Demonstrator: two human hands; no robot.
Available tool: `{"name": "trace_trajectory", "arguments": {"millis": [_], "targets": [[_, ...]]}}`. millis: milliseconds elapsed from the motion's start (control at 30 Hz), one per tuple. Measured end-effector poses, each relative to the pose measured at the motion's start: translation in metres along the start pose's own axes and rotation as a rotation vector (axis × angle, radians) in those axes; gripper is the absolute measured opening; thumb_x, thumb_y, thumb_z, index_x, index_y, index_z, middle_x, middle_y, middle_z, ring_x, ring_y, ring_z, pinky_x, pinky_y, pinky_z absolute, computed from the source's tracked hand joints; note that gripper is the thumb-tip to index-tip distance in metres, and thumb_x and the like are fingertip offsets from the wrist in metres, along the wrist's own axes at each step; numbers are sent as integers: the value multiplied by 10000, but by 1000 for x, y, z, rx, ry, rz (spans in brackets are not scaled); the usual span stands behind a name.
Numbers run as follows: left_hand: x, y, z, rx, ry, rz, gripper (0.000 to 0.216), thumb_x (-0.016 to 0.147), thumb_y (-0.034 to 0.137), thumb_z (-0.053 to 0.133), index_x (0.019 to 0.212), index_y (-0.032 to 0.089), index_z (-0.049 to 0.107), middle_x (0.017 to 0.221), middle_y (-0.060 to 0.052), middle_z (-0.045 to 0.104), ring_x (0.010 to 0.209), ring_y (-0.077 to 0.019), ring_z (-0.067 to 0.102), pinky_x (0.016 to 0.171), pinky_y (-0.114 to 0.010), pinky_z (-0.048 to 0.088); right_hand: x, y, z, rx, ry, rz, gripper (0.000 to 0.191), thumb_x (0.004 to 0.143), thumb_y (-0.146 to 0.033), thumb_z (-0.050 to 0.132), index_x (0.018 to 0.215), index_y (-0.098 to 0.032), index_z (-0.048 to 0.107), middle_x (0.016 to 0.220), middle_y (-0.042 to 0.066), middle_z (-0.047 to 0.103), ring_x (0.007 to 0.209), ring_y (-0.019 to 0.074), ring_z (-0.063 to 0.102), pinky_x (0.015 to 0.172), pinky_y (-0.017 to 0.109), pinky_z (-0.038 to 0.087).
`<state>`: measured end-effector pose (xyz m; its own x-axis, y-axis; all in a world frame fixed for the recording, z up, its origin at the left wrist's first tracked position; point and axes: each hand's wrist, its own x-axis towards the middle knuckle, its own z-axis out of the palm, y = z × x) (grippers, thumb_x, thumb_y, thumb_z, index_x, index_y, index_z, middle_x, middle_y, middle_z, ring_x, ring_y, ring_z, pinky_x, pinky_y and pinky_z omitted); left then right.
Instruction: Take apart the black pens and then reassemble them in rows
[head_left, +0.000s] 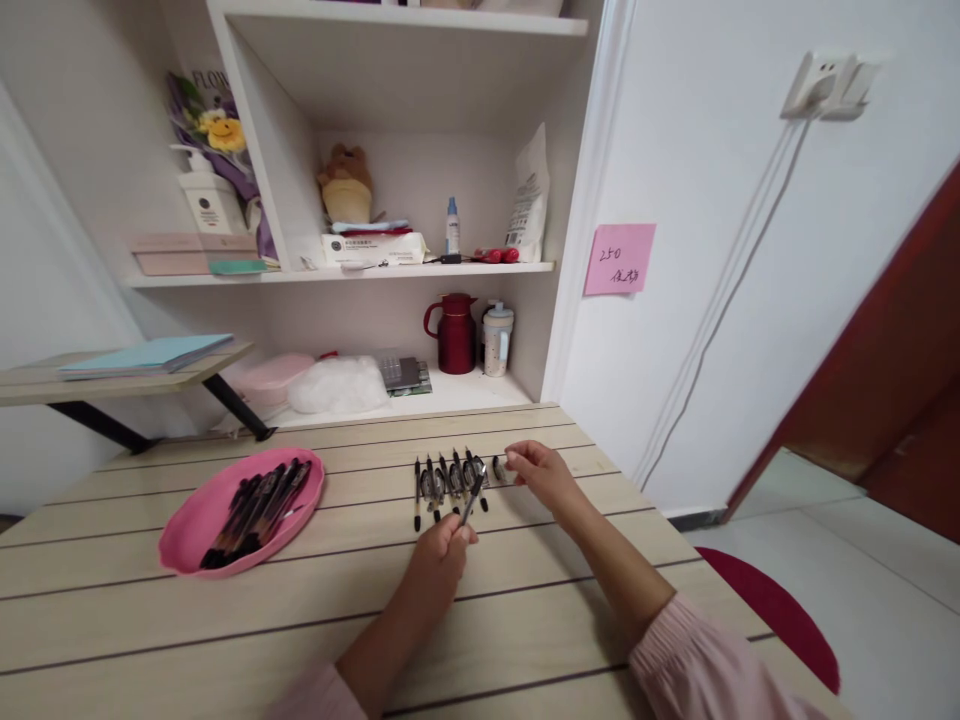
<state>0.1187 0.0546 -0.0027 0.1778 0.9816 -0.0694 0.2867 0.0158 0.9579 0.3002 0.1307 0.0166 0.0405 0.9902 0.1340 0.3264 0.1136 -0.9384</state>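
My left hand (439, 562) is closed around the lower end of a black pen (475, 492), whose tip points up and away from me. Opposite it, my right hand (547, 475) has thumb and forefinger pinched together beside a small dark rounded piece (499, 468); whether they grip it is too small to tell. Several black pens (417, 495) lie side by side in a row on the table, with dark, shiny rounded pieces (439, 484) between them. The held pen hides part of the row's right end.
To the left, a pink tray (319, 490) holds a pile of dark pens (259, 505). Behind the wooden table (300, 640) are white shelves with a red jug (456, 335), a cup (497, 340) and a white bundle (337, 385). A small raised shelf (225, 362) stands back left.
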Motion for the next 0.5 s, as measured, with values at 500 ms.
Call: {"name": "trace_trajectory", "arguments": {"millis": [500], "targets": [[4, -6, -2, -16, -15, 25, 212, 769, 352, 401, 716, 175, 504, 390, 97, 324, 368, -79, 276, 415, -206, 198, 24, 12, 17, -4, 73, 119, 139, 608, -274, 636, 648, -163, 563, 589, 44, 591, 637, 184, 566, 533, 257, 364]]}}
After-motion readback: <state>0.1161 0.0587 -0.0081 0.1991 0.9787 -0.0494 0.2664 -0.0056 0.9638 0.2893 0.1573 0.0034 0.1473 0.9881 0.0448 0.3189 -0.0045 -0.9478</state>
